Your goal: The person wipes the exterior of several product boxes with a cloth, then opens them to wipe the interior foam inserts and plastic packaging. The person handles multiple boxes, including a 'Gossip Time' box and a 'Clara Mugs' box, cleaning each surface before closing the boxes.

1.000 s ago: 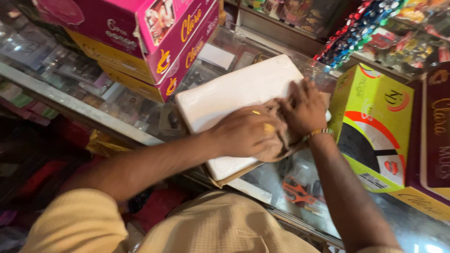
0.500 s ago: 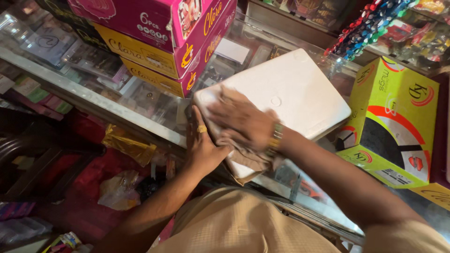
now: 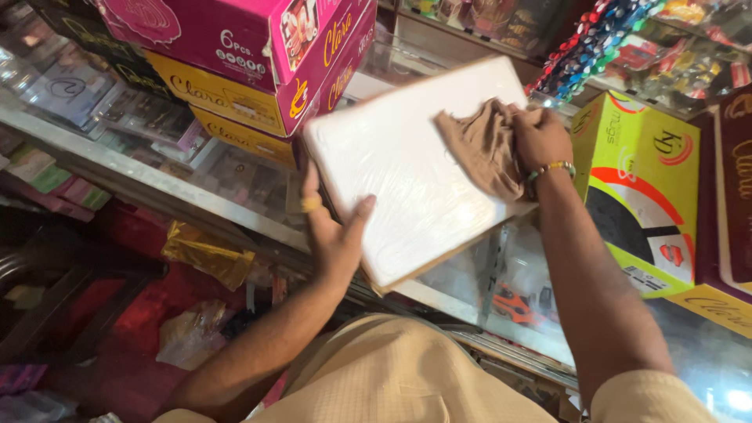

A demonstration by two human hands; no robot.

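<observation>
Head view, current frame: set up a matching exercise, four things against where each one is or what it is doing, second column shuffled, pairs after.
Things:
1. left hand
2. right hand
3. brown cloth
4. yellow-green box

Places or states:
A. stands on the glass counter, right of the white box
B. grips the near left edge of the white box
C. lies bunched on the top of the white box
D. presses the cloth, a beaded band at its wrist

Pairs: 1-B, 2-D, 3-C, 4-A
</observation>
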